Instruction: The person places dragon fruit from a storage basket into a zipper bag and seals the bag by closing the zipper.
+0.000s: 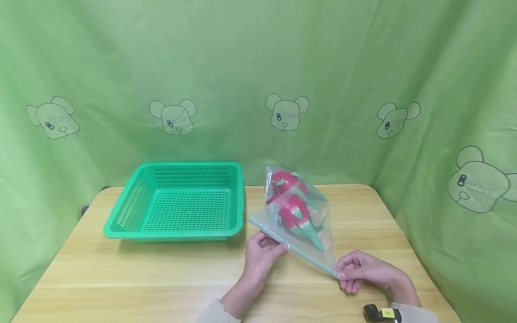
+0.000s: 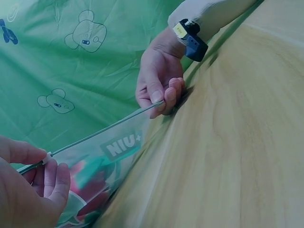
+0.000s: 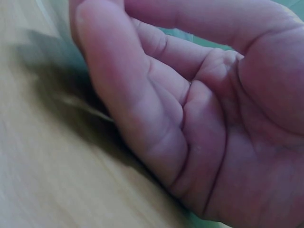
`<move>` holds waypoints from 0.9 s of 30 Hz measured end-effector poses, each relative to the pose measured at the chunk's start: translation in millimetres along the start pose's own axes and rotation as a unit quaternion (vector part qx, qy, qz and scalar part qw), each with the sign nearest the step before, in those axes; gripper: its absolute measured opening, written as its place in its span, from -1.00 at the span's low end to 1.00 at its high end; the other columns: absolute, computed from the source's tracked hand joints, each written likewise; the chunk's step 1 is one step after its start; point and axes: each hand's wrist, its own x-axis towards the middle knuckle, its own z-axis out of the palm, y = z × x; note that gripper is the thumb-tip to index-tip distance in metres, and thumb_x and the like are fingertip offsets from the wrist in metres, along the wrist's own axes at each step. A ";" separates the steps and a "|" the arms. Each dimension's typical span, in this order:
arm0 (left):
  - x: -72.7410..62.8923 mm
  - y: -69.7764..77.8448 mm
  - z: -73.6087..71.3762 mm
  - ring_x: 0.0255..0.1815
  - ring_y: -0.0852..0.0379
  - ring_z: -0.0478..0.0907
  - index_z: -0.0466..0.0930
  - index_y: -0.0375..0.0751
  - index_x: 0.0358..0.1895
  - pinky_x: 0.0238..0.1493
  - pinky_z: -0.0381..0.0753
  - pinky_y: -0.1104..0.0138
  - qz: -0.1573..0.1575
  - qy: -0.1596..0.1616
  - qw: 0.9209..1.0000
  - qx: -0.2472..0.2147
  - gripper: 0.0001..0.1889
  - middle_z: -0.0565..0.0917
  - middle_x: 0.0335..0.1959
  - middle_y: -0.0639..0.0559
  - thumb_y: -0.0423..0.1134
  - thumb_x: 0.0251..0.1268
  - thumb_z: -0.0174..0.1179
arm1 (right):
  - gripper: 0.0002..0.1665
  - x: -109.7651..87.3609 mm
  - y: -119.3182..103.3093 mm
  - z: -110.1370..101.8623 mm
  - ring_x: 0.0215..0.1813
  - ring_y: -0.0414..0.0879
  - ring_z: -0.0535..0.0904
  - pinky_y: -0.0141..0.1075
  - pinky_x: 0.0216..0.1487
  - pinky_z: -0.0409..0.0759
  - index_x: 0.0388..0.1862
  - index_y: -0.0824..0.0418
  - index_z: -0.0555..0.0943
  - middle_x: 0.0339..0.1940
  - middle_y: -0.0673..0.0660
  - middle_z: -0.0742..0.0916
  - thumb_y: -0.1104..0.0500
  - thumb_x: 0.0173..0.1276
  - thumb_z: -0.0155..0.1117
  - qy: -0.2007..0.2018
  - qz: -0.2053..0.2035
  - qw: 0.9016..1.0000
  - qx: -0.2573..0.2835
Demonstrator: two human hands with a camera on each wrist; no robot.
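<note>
A clear plastic zip bag (image 1: 325, 233) lies on the table with red-and-green dragon fruits (image 1: 294, 211) inside, probably artificial. Its green-edged mouth slants toward the person. My left hand (image 1: 260, 256) pinches the white slider (image 2: 46, 157) on that edge between thumb and fingers. At the bag's near right corner, my right hand (image 1: 365, 271) grips the end of the zip between thumb and forefinger, other fingers curled. White lettering (image 2: 124, 145) shows on the bag in the left wrist view. The right wrist view is mostly filled by the right palm (image 3: 266, 156); the bag is barely visible there.
A green perforated plastic basket (image 1: 240, 202) stands on the left of the wooden table (image 1: 161, 278), with nothing in it. Green curtains (image 1: 323, 67) printed with bear heads hang behind and at both sides. A black strap device (image 1: 379, 312) sits on the right wrist.
</note>
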 end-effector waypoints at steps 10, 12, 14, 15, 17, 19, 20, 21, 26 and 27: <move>0.4 7.6 -3.1 -0.22 0.04 0.71 0.59 -0.39 0.10 -0.06 0.75 0.23 0.011 0.006 1.000 -0.016 -0.55 0.73 -0.16 -0.18 -0.52 0.08 0.39 | -0.76 -0.5 -2.1 2.3 -0.30 -0.13 0.77 -0.32 -0.29 0.75 -0.08 0.77 0.42 -0.26 0.22 0.80 0.48 0.52 0.01 0.003 0.000 1.000 0.003; 0.1 9.7 -3.4 -0.22 0.03 0.71 0.58 -0.39 0.11 -0.06 0.75 0.23 0.010 0.007 1.000 -0.019 -0.55 0.72 -0.15 -0.19 -0.53 0.09 0.39 | -0.77 -0.6 -2.3 2.3 -0.30 -0.14 0.77 -0.32 -0.29 0.75 -0.09 0.75 0.44 -0.26 0.22 0.80 0.48 0.52 0.01 0.005 0.003 1.000 -0.001; -0.1 12.0 -3.8 -0.22 0.03 0.71 0.58 -0.39 0.12 -0.06 0.75 0.23 0.010 0.009 1.000 -0.021 -0.54 0.72 -0.15 -0.19 -0.53 0.09 0.38 | -0.79 -0.4 -2.3 2.3 -0.31 -0.13 0.77 -0.31 -0.29 0.75 -0.10 0.71 0.47 -0.27 0.23 0.81 0.48 0.52 0.02 0.011 0.006 1.000 -0.007; -0.1 13.2 -4.1 -0.21 0.02 0.71 0.58 -0.40 0.12 -0.06 0.75 0.22 0.010 0.010 1.000 -0.021 -0.54 0.72 -0.15 -0.19 -0.53 0.09 0.38 | -0.80 -0.4 -2.2 2.1 -0.31 -0.13 0.77 -0.31 -0.29 0.75 -0.11 0.69 0.49 -0.28 0.23 0.81 0.47 0.52 0.03 0.014 0.009 1.000 -0.010; -0.2 15.2 -4.8 -0.21 0.02 0.71 0.58 -0.39 0.11 -0.06 0.75 0.22 0.010 0.012 1.000 -0.021 -0.55 0.72 -0.14 -0.19 -0.53 0.09 0.39 | -0.82 -0.4 -2.2 2.0 -0.32 -0.14 0.77 -0.30 -0.29 0.75 -0.11 0.62 0.54 -0.29 0.21 0.81 0.45 0.52 0.05 0.022 0.022 0.999 -0.013; -0.2 16.7 -5.5 -0.21 0.02 0.71 0.59 -0.39 0.10 -0.05 0.75 0.22 0.010 0.013 1.000 -0.019 -0.55 0.72 -0.14 -0.18 -0.53 0.08 0.39 | -0.83 -0.3 -1.8 1.7 -0.32 -0.14 0.77 -0.31 -0.29 0.75 -0.11 0.59 0.55 -0.29 0.22 0.81 0.45 0.52 0.05 0.023 0.022 0.999 -0.015; -0.3 17.3 -5.9 -0.21 0.02 0.71 0.59 -0.39 0.10 -0.05 0.75 0.22 0.011 0.014 1.000 -0.018 -0.56 0.72 -0.14 -0.18 -0.52 0.08 0.39 | -0.83 -0.3 -1.7 1.7 -0.32 -0.14 0.77 -0.30 -0.29 0.75 -0.11 0.60 0.55 -0.29 0.22 0.81 0.45 0.52 0.05 0.023 0.021 0.999 -0.014; -0.4 18.1 -6.3 -0.21 0.02 0.71 0.59 -0.39 0.09 -0.05 0.75 0.22 0.011 0.014 1.000 -0.017 -0.56 0.72 -0.14 -0.18 -0.52 0.08 0.39 | -0.82 -0.3 -1.8 1.4 -0.32 -0.14 0.77 -0.31 -0.29 0.75 -0.11 0.61 0.54 -0.28 0.22 0.81 0.45 0.52 0.05 0.021 0.021 0.999 -0.013; -0.8 21.7 -7.4 -0.22 0.02 0.71 0.59 -0.39 0.08 -0.06 0.75 0.22 0.016 0.012 1.000 -0.021 -0.57 0.71 -0.14 -0.18 -0.53 0.08 0.39 | -0.77 -0.3 -2.3 1.7 -0.31 -0.13 0.77 -0.31 -0.29 0.75 -0.10 0.73 0.46 -0.27 0.23 0.80 0.46 0.52 0.03 0.011 0.007 1.000 -0.006; -0.9 22.3 -7.6 -0.22 0.02 0.71 0.59 -0.39 0.08 -0.06 0.75 0.22 0.017 0.012 1.000 -0.021 -0.57 0.71 -0.14 -0.18 -0.53 0.08 0.39 | -0.77 -0.4 -2.4 1.6 -0.31 -0.14 0.77 -0.32 -0.29 0.75 -0.09 0.74 0.45 -0.27 0.22 0.80 0.46 0.52 0.02 0.010 0.007 1.000 -0.005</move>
